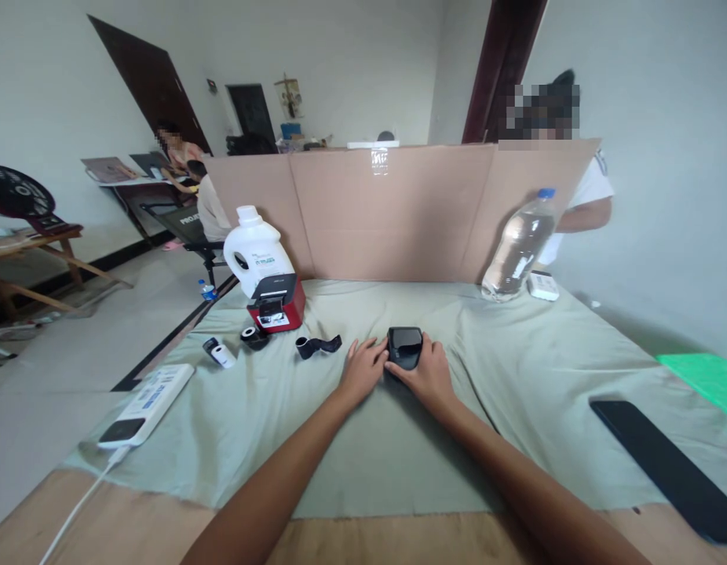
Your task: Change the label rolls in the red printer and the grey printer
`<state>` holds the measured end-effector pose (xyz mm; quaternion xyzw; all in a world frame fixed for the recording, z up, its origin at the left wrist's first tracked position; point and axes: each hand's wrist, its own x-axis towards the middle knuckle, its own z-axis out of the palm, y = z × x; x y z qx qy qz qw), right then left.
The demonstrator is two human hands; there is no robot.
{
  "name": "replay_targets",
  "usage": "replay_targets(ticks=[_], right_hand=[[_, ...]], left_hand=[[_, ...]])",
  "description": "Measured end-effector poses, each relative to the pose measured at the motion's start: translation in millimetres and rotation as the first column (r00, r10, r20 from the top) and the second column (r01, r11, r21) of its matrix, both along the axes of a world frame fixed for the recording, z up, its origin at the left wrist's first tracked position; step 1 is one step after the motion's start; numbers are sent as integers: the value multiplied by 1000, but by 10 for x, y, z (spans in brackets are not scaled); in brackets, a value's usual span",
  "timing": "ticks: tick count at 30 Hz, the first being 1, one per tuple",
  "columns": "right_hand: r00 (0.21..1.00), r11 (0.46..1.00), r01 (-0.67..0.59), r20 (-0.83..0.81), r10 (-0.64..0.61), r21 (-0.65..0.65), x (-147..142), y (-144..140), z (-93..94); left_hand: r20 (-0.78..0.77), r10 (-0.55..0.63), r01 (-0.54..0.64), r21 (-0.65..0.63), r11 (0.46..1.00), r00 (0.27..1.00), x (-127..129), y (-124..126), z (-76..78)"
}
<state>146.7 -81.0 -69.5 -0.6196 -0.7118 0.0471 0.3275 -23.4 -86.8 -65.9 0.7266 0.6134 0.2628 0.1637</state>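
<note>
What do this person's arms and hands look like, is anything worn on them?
Both forearms are bare as far as the picture shows: no sleeves, gloves, watch or bracelets. The left hand and right hand show no rings that I can make out, though the fingers are small here.

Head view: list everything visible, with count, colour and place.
black device: 1, black, centre of cloth, between both hands
cloth: 1, grey-green, over table
red printer: 1, red and black, left of centre
white jug: 1, white, behind printer
black strip: 1, black, left of hands
small rolls: 2, white and black, near printer
power strip: 1, white, left edge
water bottle: 1, clear, leaning on cardboard
cardboard screen: 1, brown, back of table
black slab: 1, right edge
left hand: touching device
right hand: gripping device
</note>
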Motion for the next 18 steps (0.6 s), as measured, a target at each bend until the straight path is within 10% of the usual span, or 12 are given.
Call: replay_targets(ticks=[18], right_hand=[[924,966,-254,-305,230,-42,75,60,-230]], left_hand=[[-39,-33,34,32,999,999,-23,-28,-111]])
